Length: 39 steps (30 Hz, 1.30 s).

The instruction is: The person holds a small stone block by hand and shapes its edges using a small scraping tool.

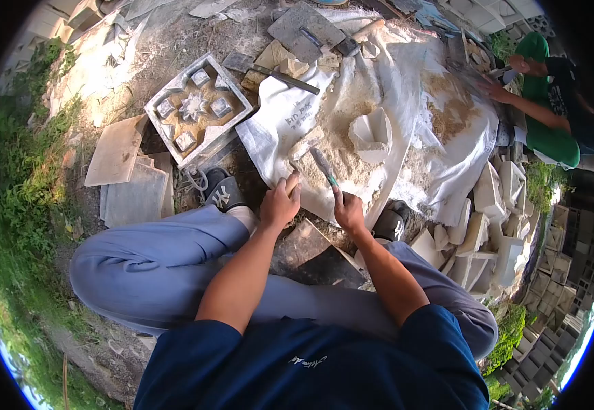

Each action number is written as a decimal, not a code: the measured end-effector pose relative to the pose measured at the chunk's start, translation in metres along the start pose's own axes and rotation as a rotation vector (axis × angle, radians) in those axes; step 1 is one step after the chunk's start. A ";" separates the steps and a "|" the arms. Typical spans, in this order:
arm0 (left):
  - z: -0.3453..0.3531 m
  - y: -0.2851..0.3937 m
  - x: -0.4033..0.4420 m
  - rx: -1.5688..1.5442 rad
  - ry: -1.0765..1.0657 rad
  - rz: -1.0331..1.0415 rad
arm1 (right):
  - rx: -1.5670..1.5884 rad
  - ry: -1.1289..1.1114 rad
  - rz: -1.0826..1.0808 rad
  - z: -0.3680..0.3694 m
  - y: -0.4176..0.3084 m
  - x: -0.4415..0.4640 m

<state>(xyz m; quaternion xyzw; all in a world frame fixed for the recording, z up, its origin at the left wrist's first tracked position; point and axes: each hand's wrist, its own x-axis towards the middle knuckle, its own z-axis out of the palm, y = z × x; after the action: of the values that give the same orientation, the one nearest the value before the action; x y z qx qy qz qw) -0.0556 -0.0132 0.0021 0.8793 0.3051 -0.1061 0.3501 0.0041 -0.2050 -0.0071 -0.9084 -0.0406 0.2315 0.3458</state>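
My right hand [349,210] is closed around the handle of a narrow-bladed trowel [323,166], which has a grey blade and some green near the grip. The blade points up and left over a white woven sack [267,130] spread on the ground. Beside it, my left hand [281,201] is curled with its fingers together; a small tip shows above it, but I cannot make out what it holds. Just beyond both hands, an oblong pale lump [306,142] lies on the sack amid sandy powder. A hollowed whitish block [370,135] sits to its right.
A square mould [198,109] with a star relief stands at the left, near flat slabs [116,150]. A flat metal plate [306,31] and a hammer [349,46] lie at the back. Pale cast blocks [491,191] pile up right; another person [549,102] works beyond.
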 end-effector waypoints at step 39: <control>-0.009 0.003 0.026 0.041 -0.023 0.075 | 0.260 0.194 -0.038 0.013 -0.021 0.051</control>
<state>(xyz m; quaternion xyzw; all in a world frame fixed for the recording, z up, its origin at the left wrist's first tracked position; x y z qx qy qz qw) -0.0330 0.0031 -0.0005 0.8957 0.2656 -0.1093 0.3394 0.0457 -0.1692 -0.0220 -0.8731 0.0059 0.1394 0.4672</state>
